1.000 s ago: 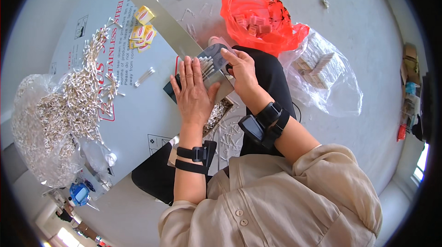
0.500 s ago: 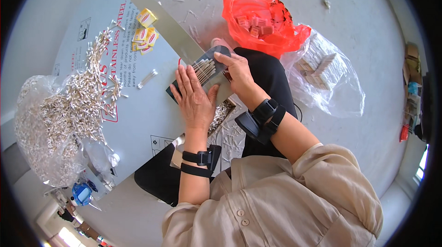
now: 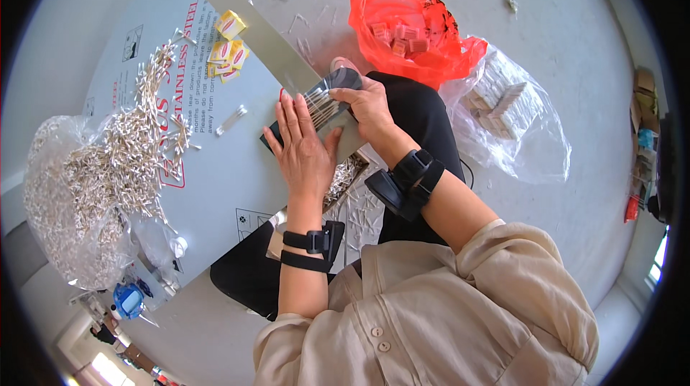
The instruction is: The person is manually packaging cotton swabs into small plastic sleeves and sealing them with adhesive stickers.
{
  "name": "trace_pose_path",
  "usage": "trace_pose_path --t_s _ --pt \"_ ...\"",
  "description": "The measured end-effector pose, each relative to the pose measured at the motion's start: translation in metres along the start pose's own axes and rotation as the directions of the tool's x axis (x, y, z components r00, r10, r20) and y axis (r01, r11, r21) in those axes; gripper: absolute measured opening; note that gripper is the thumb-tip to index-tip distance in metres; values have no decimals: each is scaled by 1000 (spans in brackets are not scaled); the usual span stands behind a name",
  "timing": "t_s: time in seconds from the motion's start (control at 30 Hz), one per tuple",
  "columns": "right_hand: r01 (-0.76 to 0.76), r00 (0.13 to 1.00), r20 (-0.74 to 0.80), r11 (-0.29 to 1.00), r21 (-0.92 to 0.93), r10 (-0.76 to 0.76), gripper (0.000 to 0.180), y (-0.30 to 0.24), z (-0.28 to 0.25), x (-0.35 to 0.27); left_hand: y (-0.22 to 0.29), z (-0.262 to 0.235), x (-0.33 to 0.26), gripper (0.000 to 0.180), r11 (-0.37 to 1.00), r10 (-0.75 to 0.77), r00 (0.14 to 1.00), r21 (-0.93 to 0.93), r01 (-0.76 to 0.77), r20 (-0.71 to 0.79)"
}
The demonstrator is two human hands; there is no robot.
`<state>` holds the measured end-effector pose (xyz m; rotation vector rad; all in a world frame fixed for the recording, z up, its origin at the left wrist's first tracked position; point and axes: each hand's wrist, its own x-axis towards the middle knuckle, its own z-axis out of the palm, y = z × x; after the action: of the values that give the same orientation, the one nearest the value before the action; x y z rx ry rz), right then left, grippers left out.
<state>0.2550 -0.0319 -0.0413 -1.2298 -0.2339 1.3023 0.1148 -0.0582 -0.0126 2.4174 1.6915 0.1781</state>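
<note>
At the table's near right edge, a row of cotton swabs [image 3: 320,108] lies with a dark, glossy plastic sheet [image 3: 343,79] around it. My left hand [image 3: 305,152] rests flat on the sheet and the swabs' left end, fingers stretched out. My right hand [image 3: 371,108] is closed on the sheet's right end, thumb on top near the swab tips. Its fingers underneath are partly hidden. Below my hands, an open box of loose swabs [image 3: 341,182] is partly covered by my left wrist.
A big heap of cotton swabs [image 3: 118,163] spills from a clear bag [image 3: 44,163] onto the film-covered table [image 3: 208,199]. Small yellow boxes [image 3: 231,24] and a few swabs [image 3: 231,120] lie there too. On the floor, a red bag [image 3: 449,64] holds pink packs, beside a clear bag [image 3: 543,152] of white bundles.
My right hand has shifted slightly left along the sheet, its thumb now further over the swab tips. My left hand stays nearly in place, flat. The view has shifted slightly.
</note>
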Motion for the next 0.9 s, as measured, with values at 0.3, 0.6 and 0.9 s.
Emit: trace_pose_path --t_s 0.3,0.6,0.9 --pt "-98 995 -18 995 32 99 15 -3 -4 -1 12 -5 -2 87 1000 20 1000 -3 -20 -22" --pt "-123 992 4 991 45 123 21 -1 -4 2 18 2 2 82 996 81 997 -34 -81 -10" --pt "-72 997 16 997 4 72 19 -2 -3 4 16 3 13 82 994 84 995 -59 -88 -62"
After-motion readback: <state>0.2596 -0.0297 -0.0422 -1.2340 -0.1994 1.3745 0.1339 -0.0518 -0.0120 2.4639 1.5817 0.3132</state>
